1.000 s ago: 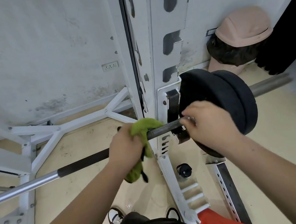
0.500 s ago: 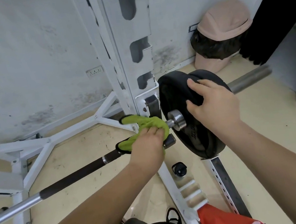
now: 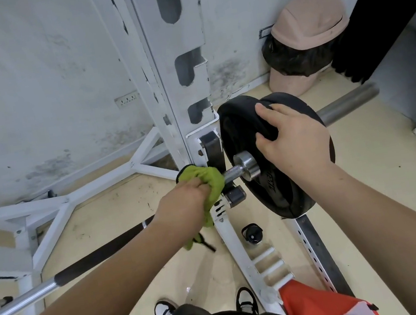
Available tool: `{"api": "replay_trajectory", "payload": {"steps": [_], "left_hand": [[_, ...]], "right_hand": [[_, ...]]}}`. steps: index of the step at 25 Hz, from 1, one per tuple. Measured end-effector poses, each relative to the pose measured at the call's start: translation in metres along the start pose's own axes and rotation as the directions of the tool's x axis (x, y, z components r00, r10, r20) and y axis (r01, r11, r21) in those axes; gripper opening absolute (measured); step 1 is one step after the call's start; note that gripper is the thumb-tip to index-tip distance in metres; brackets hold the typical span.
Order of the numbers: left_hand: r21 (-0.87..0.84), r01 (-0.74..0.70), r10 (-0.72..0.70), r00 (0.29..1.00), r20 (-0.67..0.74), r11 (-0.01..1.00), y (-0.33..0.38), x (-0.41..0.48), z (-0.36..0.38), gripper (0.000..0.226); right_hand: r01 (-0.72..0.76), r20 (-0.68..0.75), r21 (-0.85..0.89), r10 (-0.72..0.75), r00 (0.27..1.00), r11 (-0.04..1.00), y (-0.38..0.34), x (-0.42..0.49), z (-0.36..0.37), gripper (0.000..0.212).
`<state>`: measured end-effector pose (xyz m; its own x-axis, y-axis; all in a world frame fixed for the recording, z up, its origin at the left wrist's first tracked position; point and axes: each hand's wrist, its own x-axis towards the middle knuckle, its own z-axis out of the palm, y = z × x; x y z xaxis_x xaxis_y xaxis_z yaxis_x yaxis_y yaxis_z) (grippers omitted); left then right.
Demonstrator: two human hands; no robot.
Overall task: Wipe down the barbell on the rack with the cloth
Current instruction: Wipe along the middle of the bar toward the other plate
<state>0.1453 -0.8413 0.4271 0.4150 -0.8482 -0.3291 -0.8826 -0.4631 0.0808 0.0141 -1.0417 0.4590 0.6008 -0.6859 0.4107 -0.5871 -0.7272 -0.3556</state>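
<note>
The barbell (image 3: 99, 254) lies across the white rack (image 3: 184, 84), its shaft black in the middle and bare steel towards the left. My left hand (image 3: 181, 202) grips a green cloth (image 3: 206, 180) wrapped round the shaft right beside the rack's hook, next to the steel collar (image 3: 247, 169). Black weight plates (image 3: 270, 196) sit on the sleeve just right of the collar. My right hand (image 3: 290, 136) rests on top of the plates, fingers draped over the rim of the inner plate. The bare sleeve end (image 3: 348, 106) sticks out to the right.
A pink bin with a black liner (image 3: 303, 44) stands against the wall at the back right. A black bottle (image 3: 252, 234) sits on the floor by the rack's foot. An orange bag (image 3: 323, 305) lies near my shoes. White rack braces (image 3: 72, 203) spread over the floor at left.
My left hand slid the cloth right along the shaft up to the rack hook. My right hand left the shaft by the collar and moved onto the top of the plates.
</note>
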Motion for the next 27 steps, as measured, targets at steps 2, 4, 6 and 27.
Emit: {"api": "replay_trajectory", "payload": {"steps": [2, 4, 6, 27], "left_hand": [[0.019, -0.044, 0.044, 0.999, -0.004, 0.999, 0.017, 0.008, -0.003, 0.038], [0.016, -0.127, 0.128, 0.989, -0.069, 0.992, 0.048, 0.026, -0.006, 0.040], [0.014, -0.145, 0.146, 0.979, -0.143, 0.989, 0.064, 0.037, -0.005, 0.039], [-0.400, 0.265, -0.346, 0.927, -0.144, 0.877, -0.027, -0.034, -0.010, 0.005]], "right_hand": [[0.011, -0.020, -0.002, -0.011, 1.000, 1.000, 0.001, -0.003, 0.001, 0.054], [0.017, -0.025, -0.008, -0.018, 1.000, 1.000, 0.001, -0.004, 0.000, 0.054], [0.013, -0.031, -0.021, -0.014, 0.999, 1.000, 0.001, -0.004, -0.001, 0.054], [-0.016, -0.037, -0.016, 0.015, 0.999, 1.000, 0.004, -0.015, 0.000, 0.053]]}}
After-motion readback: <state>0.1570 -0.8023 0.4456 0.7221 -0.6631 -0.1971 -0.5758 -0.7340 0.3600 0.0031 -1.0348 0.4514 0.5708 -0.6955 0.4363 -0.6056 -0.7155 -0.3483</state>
